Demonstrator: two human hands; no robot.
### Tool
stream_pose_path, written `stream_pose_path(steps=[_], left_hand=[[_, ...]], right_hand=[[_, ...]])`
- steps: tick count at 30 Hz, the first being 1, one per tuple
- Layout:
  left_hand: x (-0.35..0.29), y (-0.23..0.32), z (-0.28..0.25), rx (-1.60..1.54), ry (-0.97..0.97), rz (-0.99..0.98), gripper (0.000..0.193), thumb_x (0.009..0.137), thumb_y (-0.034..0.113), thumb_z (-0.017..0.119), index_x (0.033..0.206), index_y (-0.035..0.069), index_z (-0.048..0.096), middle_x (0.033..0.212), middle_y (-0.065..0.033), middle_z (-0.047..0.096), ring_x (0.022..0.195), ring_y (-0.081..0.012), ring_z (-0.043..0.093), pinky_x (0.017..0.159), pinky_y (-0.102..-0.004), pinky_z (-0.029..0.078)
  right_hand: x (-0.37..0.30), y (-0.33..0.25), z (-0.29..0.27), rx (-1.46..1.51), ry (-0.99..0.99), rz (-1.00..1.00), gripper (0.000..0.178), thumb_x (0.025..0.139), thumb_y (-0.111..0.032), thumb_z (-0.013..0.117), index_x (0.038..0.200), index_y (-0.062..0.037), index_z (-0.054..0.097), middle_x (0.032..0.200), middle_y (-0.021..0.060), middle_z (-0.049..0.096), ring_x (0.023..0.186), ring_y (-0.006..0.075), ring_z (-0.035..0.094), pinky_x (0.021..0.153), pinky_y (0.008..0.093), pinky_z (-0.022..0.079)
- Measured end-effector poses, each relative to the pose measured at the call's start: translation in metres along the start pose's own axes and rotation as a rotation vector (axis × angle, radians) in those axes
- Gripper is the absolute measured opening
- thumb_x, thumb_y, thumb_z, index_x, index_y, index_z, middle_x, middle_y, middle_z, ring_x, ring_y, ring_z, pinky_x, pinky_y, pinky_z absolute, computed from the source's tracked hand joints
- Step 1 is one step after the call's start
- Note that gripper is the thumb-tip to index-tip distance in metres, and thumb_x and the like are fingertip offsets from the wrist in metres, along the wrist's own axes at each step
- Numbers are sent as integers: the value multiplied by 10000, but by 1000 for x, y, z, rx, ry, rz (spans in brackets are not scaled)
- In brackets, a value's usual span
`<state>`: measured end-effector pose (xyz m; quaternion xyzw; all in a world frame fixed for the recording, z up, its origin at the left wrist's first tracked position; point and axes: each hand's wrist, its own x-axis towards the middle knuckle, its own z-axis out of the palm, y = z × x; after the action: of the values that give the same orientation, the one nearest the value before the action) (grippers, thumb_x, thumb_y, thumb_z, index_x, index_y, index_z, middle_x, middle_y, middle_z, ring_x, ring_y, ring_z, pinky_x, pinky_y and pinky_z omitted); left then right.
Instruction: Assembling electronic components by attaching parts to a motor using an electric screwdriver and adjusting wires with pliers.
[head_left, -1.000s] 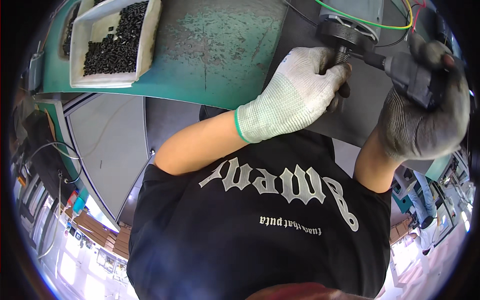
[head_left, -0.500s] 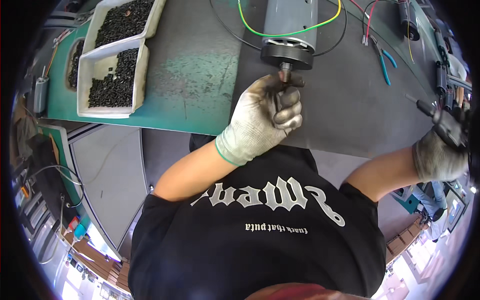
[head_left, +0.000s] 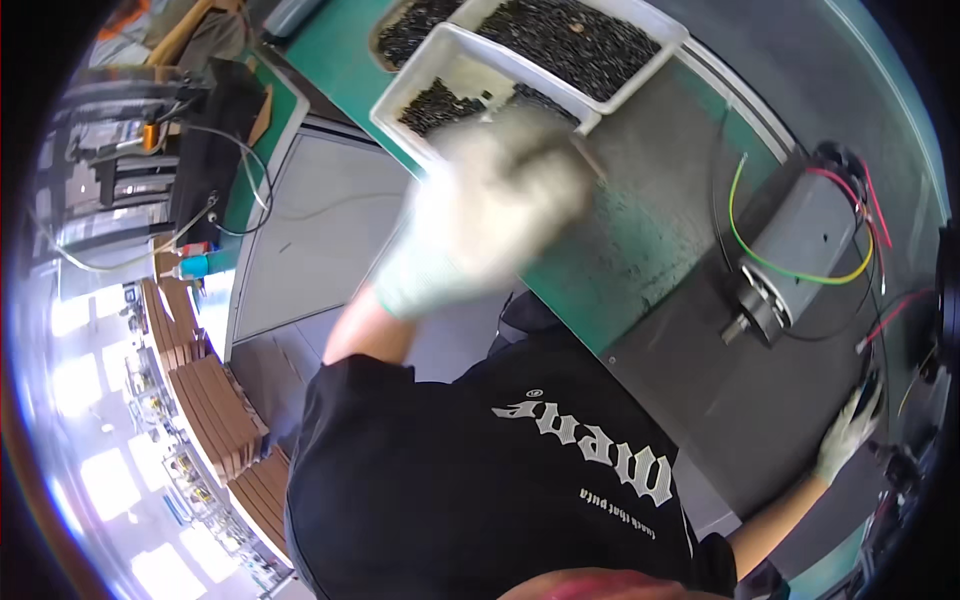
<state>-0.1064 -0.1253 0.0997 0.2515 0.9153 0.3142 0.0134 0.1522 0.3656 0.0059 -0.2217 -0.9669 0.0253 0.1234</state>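
Observation:
My left hand point(head_left: 500, 205), in a white glove, is over the near white bin point(head_left: 392, 112) of small black parts. Motion smears its fingers, so what they do is hidden. My right hand point(head_left: 848, 435), gloved too, is low at the right edge of the dark mat. Its fingers are bent round something dark that I cannot make out. Between the hands, a grey cylindrical motor point(head_left: 800, 240) lies on the mat, apart from both. Its threaded shaft point(head_left: 735, 328) points toward me, and a green-yellow wire point(head_left: 790, 272) loops over its body.
A second white bin point(head_left: 672, 45) of small black parts adjoins the first. Red wires point(head_left: 880, 205) trail from the motor's far end. The green table's edge point(head_left: 570, 328) runs diagonally before me. Stacked brown cardboard point(head_left: 215, 420) stands at the left.
My left hand has left the motor's shaft and swung left to the bins. My right hand has moved lower in view. The whole view has turned toward the left.

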Motion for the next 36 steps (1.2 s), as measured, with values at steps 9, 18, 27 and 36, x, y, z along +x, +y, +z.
stream_pose_path(steps=[9,18,27,36], left_hand=[[118,-220,-77,402,232,-327,290,855,240,600,1029,20,674,961,-180,693,909,-311,664,821,-375,499],[148,-241,-64,563,133,-340,345,774,246,614,1001,-10,660,978,-248,665,967,-376,632,870,-415,489],[149,-245,-81,356,57,-375,400,800,266,585,1036,-52,641,970,-261,667,949,-368,649,847,-410,501],[133,-243,-92,-352,175,-466,231,913,167,533,1025,-10,630,874,-40,661,669,-91,543,610,-244,455]], right_hand=[[-12,18,19,75,264,241,543,986,-404,465,1228,81,487,1193,271,517,1116,398,489,961,449,390],[-10,9,16,44,237,243,539,974,-426,470,1230,45,515,1194,256,519,1110,398,488,949,471,390],[-10,14,18,59,227,227,580,968,-459,459,1256,42,502,1216,259,515,1130,405,481,969,473,382],[-10,15,18,158,267,245,578,976,-451,457,1244,58,514,1233,256,517,1143,390,484,985,457,381]])
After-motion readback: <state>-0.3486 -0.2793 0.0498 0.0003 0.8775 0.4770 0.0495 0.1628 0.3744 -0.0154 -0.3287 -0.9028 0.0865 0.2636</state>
